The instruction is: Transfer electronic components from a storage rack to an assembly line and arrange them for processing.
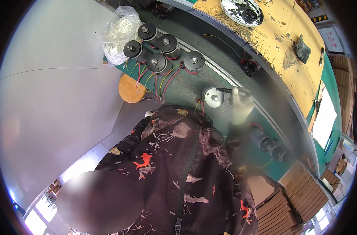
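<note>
Barely visible left hand (148,114): only a pale patch is shown past the sleeve; the rest is covered by the patterned jacket (166,156), so whether it is spread or closed cannot be told.
Right hand (241,107): blurred, but a slim dark tool (224,90) is seen pinched in it; the tool's middle is covered by the fingers.
Silver-topped motor (214,97): one, stood on the green table (191,85) just left of the right hand; the tool's tip is held at its upper right rim, and contact cannot be made out.
Black-topped motors (157,63): five, grouped farther up and to the left; their bodies are partly overlapped by one another.
Wires (169,76): red and yellow-green, too tangled to be counted.
Blurred motors (265,143): dark shapes below the right hand, smeared by haze; their number cannot be settled.
Clear plastic bag (121,35): one, its pale contents veiled by creases.
Wooden stool (131,89): one round seat, its legs mostly hidden.
Yellow board (274,43): one, paint-flecked; one round dish (242,12) is cut off by the upper edge.
</note>
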Demonstrator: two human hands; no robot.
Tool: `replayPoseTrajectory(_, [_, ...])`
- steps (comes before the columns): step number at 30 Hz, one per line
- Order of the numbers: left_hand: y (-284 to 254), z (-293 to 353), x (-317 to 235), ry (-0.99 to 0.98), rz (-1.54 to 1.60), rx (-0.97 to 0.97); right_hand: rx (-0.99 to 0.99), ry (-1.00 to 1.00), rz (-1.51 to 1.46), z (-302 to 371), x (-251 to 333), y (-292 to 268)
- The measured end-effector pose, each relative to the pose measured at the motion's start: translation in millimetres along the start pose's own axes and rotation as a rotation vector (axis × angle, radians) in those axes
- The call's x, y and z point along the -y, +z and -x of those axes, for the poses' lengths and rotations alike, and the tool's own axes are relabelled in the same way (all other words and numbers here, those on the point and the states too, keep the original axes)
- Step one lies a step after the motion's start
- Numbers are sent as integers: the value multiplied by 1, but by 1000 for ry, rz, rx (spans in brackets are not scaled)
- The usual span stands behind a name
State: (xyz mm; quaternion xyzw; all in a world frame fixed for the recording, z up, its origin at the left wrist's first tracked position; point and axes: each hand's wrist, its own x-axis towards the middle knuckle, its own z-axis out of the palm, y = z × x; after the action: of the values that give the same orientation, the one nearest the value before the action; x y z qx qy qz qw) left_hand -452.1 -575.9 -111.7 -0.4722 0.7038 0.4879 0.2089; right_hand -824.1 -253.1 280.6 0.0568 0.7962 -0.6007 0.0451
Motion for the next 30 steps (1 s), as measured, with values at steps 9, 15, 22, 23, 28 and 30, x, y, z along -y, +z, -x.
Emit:
replayPoseTrajectory(9, [4, 1, 27, -170, -242, -169, 22, -415, -131, -53, 143, -62])
replayPoseTrajectory(15, [-3, -1, -27, -98, -285, -49, -360, -472, -151, -157, 182, -140])
replayPoseTrajectory(22, [-5, -6, -41, -98, -282, -49, -349, -422, -313, -208, 158, -153])
replayPoseTrajectory(23, [-6, -7, -41, -99, -287, -46, -351, -419, -355, -210, 157, -153])
replayPoseTrajectory(28, [-7, -10, -29, -106, -276, -55, -393, -297, -202, -198, 167, -155])
replayPoseTrajectory(30, [-8, -15, -31, -99, -289, -55, -463, -273, -105, -200, 164, -162])
